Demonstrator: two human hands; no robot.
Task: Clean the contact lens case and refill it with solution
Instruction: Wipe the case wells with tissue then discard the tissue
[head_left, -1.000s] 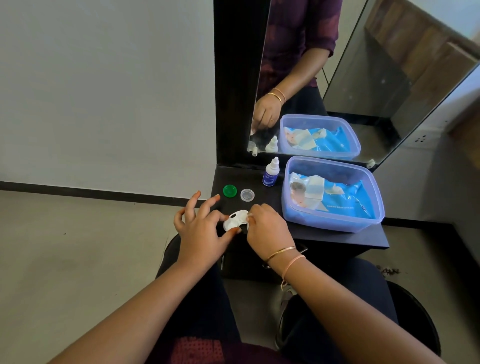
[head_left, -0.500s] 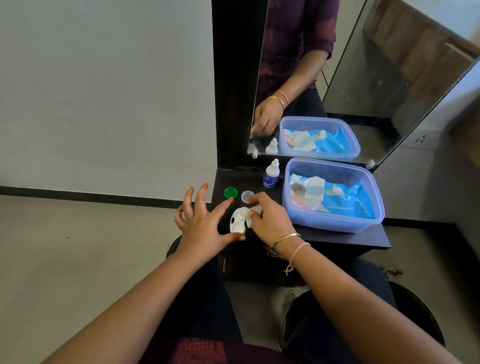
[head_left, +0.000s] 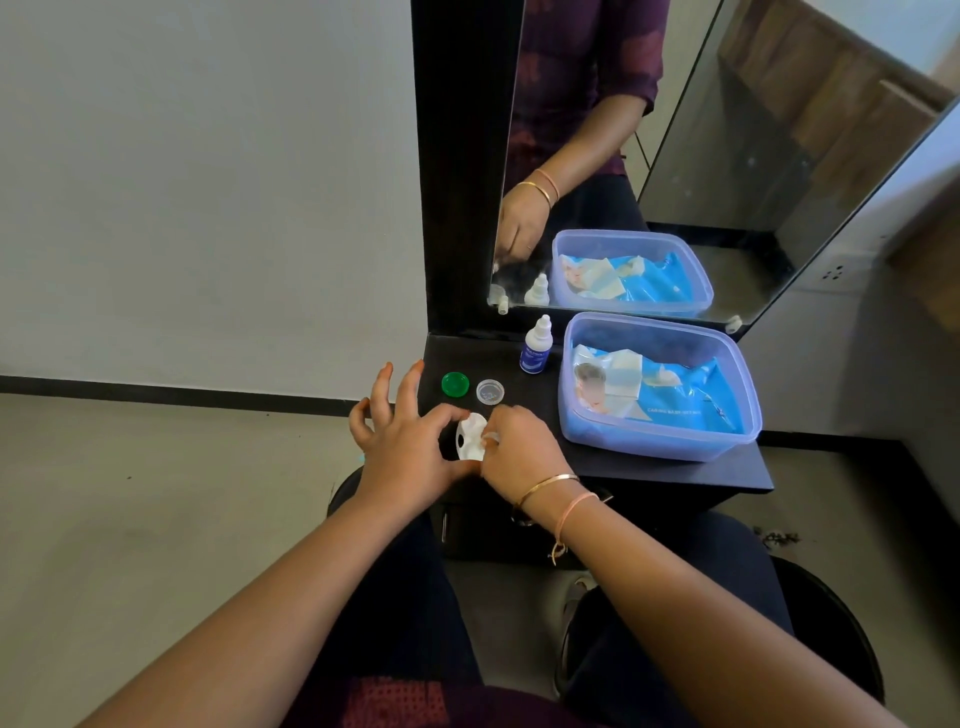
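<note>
Lens case (head_left: 470, 439) is over the bench's (head_left: 649, 470) near-left corner. My left hand (head_left: 410, 452) pinches it thumb-to-forefinger, other fingers splayed. My right hand (head_left: 524, 457) curls against its 3 o'clock side; holding what, I cannot tell. Brace firm, rub each well round. Long axis 12-to-6, tipped on edge.

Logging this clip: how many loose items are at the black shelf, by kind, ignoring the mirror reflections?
Lens case: 1, held between left hand and right hand
Caps: 2, green cap and clear cap
Solution bottle: 1
Plastic tub: 1
Blue wipes pack: 1, inside the tub
Total: 6
</note>
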